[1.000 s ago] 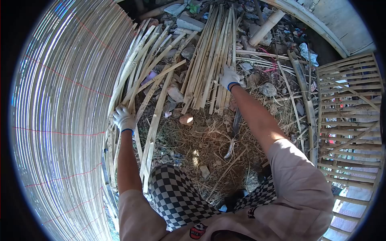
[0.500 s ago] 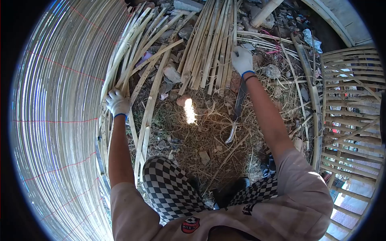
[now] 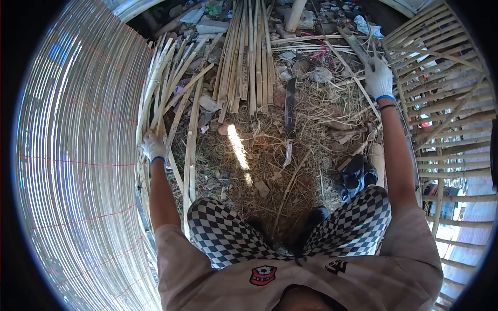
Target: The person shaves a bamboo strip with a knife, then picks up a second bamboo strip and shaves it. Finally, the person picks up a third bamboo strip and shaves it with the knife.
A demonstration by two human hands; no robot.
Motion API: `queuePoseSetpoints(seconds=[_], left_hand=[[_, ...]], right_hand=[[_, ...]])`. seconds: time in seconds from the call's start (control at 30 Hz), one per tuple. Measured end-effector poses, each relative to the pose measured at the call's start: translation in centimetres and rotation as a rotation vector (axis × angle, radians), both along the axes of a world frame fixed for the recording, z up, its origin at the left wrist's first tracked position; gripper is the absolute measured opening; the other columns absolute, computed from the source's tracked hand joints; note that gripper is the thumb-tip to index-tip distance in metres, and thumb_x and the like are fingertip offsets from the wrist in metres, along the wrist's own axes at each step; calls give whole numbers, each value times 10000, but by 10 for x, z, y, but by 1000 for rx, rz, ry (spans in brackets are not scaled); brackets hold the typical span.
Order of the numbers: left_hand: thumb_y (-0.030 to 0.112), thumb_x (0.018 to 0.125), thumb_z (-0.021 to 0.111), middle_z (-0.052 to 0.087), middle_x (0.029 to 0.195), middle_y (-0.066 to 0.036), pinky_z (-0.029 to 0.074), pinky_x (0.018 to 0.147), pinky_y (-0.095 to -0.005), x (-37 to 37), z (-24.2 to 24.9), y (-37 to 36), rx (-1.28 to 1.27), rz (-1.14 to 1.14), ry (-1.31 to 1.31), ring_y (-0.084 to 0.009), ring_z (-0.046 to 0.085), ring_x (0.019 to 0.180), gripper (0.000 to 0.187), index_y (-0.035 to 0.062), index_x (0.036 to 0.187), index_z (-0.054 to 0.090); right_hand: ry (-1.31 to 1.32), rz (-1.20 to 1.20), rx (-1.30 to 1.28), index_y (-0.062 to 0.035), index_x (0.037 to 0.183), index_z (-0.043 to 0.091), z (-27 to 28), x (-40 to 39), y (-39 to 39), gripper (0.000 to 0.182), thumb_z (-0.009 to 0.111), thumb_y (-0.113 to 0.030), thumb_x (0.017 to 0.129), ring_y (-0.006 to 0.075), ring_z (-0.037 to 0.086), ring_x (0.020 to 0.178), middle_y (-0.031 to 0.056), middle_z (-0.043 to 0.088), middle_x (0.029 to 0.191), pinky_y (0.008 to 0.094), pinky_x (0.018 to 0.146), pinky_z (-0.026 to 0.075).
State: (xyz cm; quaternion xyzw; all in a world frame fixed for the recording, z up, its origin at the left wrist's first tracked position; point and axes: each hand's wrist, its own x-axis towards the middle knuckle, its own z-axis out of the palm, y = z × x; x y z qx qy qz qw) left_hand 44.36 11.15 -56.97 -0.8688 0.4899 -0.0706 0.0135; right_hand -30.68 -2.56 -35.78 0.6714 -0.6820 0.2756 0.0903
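Note:
My left hand (image 3: pixel 154 146), in a white glove with a blue cuff, is closed on bamboo strips (image 3: pixel 156 111) leaning beside the slatted screen at the left. Far to the right, my right hand (image 3: pixel 378 79), gloved the same way, wraps a split bamboo pole (image 3: pixel 354 45); part of the pole is hidden under hand and forearm. Between the hands a machete (image 3: pixel 290 106) with a dark blade lies on the ground, its pale curved handle pointing towards me. A bundle of long bamboo strips (image 3: pixel 243 67) lies just left of the blade.
A tall bamboo-slat screen (image 3: pixel 78 155) tied with red string stands at the left. A bamboo lattice (image 3: pixel 446 103) borders the right side. Dry shavings (image 3: pixel 332 114), stones and rubble litter the ground. A black plastic bag (image 3: pixel 358 176) lies by my right knee.
My right hand has moved right, from beside the strip bundle and above the machete to the bamboo pole. My left hand stays at the left strips. The view has shifted.

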Motion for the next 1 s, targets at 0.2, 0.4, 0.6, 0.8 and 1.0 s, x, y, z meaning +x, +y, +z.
queuePoseSetpoints(seconds=[0.2,0.4,0.6,0.8,1.0], left_hand=[[214,950,625,666,1133,-253,524,912,-536,-53,35,21,-138,42,73,-432,637,1096,273,65,1177,649],[187,980,612,688,1037,-239,524,842,-556,-87,96,31,-442,-234,200,-457,652,985,208,62,1136,666],[272,1021,577,671,977,-263,508,819,-487,-152,215,21,-485,-475,525,-438,656,930,255,54,1132,649],[354,1040,604,616,810,-51,473,664,-340,-242,339,5,-558,-565,923,-167,585,714,341,18,1086,647],[316,1096,522,663,866,-45,526,598,-301,-301,366,-28,-673,-866,1507,-148,631,679,264,69,1137,605]], right_hand=[[-57,-392,473,37,1384,451,23,-18,98,698,673,-431,916,490,658,1114,323,672,1204,510,988,526],[-244,-4,864,23,1555,317,21,78,181,873,667,-481,934,471,566,1297,343,550,1415,486,1099,453],[-266,271,794,16,1544,349,-27,110,171,845,659,-499,949,449,540,1338,311,537,1454,491,1123,438],[-375,385,682,-19,1558,343,-24,131,168,864,679,-522,940,432,535,1348,276,530,1476,475,1120,436],[-535,695,803,-78,1534,414,-18,144,170,837,693,-574,920,397,606,1265,260,633,1349,440,1055,485]])
